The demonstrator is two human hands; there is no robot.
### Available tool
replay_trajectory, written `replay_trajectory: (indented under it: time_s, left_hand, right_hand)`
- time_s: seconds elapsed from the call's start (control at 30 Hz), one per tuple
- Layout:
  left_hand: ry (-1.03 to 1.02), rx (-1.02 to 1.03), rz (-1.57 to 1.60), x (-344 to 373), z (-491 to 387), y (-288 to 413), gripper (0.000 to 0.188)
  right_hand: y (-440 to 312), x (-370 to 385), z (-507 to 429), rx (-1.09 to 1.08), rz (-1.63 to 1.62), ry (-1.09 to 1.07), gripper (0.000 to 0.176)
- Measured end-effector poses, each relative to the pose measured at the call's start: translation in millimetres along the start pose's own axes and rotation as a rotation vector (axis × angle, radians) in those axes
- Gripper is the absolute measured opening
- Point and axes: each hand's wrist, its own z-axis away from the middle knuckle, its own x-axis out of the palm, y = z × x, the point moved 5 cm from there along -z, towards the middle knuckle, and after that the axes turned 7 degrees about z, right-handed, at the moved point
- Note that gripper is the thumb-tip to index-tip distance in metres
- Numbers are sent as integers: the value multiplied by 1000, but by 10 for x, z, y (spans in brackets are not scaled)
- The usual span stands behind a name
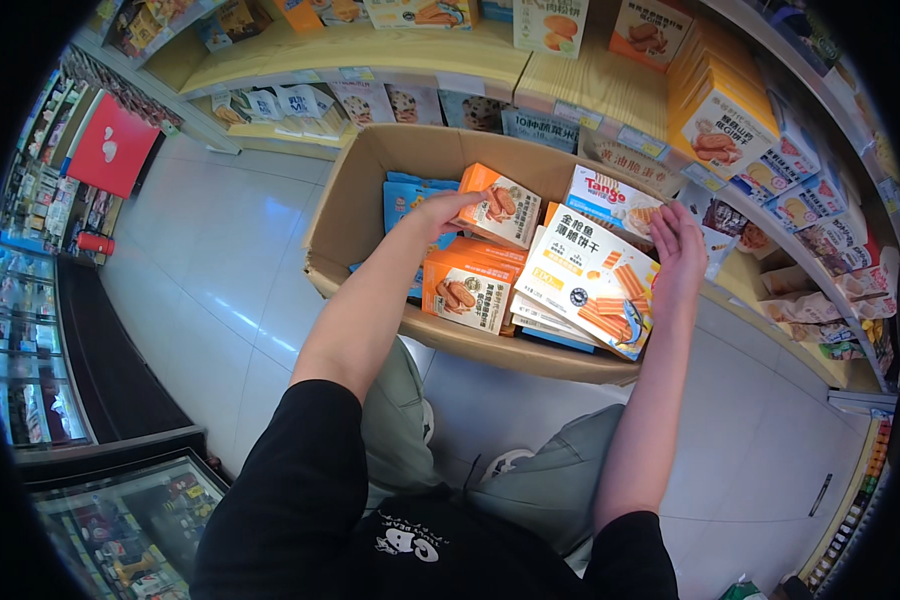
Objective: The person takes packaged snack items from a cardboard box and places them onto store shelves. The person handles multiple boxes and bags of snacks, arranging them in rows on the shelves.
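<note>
An open cardboard carton [360, 202] before me holds several snack packages. My left hand [454, 210] rests on the left end of an orange and white biscuit box [506, 206]; whether it grips the box I cannot tell. More orange biscuit boxes [461, 292] lie nearer to me, and blue packets [405, 206] fill the left part. My right hand [675, 244] is at the carton's right side, fingers apart, by the corner of a Tango wafer box [607, 199]. A white cracker box [581, 277] with a fish picture lies tilted on a stack, close to my right wrist.
Wooden shelves [435, 56] with boxed and bagged snacks curve behind the carton and along the right. Orange biscuit boxes [727, 127] stand on the right shelf. Glass-topped display cases [127, 525] are at the lower left. A red panel [112, 146] stands at the upper left.
</note>
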Motion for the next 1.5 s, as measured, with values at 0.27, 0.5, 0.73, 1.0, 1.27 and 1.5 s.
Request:
replay_trajectory:
  time_s: [0.27,0.5,0.73,1.0,1.27,1.5]
  left_hand:
    - [185,248,-232,-277,955,910,68]
    - [-77,417,392,-170,1268,1240,51]
    - [-263,455,570,769,1456,1164,60]
    - [-294,609,592,1396,1519,1021,72]
    - [-227,678,314,1413,1398,911,53]
    - [-183,735,203,1307,1288,921,57]
  right_hand:
    - [-72,77,75,11,59,-34,46]
    - [-104,415,155,1,119,-188,44]
    - [-54,781,409,73,206,-522,61]
    - [-45,899,468,-17,120,-445,86]
    - [-36,720,323,17,55,-221,75]
    - [15,637,271,15,50,-200,68]
